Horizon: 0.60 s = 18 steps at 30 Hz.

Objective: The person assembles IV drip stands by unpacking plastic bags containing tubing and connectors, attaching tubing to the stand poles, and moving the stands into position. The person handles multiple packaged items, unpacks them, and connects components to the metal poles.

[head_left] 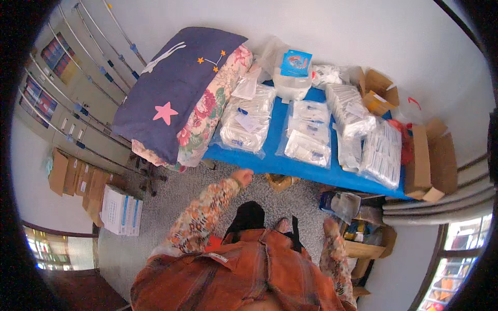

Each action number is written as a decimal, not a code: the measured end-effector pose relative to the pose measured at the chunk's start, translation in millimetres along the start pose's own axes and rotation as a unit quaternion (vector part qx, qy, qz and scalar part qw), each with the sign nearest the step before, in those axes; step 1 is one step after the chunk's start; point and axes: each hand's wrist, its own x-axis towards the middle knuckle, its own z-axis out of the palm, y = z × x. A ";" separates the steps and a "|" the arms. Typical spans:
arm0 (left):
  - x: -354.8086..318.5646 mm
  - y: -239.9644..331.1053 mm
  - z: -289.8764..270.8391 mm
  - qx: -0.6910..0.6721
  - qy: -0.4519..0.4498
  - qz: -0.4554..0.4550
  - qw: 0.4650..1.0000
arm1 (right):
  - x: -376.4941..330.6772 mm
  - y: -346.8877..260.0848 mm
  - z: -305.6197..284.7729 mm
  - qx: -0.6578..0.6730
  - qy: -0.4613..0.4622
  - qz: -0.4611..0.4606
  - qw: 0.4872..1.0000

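Note:
My left hand [243, 177], at the end of a patterned sleeve, is held just short of the front edge of the blue-covered table [311, 175]. Its fingers are too small to make out, and no object shows in it. Low on the right hangs my right hand [330, 226], smeared by motion, near a clear plastic bag [346, 206] under the table. On the table lie clear bags of flat white packets: a long stack [248, 122] at the left, smaller packs [309, 147] in the middle, and more stacks [381, 153] at the right.
A dark blue quilt [171, 98] with a pink star lies over floral bedding, left of the packets. Open cardboard boxes [434, 160] stand at the table's right end. Metal poles [83, 111] lean at the far left, above cartons [120, 210]. Another open box [363, 250] sits below right.

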 end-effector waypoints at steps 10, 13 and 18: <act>255.3 76.8 -131.6 0.238 0.153 0.264 0.922 | 259.2 -29.9 212.0 -0.610 0.225 0.079 0.755; 299.6 58.4 -145.6 0.339 -0.073 0.272 0.897 | 290.9 -5.9 270.4 -0.612 0.171 0.165 0.754; 310.0 68.1 -155.6 0.236 -0.225 0.186 0.927 | 342.1 -6.3 300.2 -0.633 0.180 0.112 0.745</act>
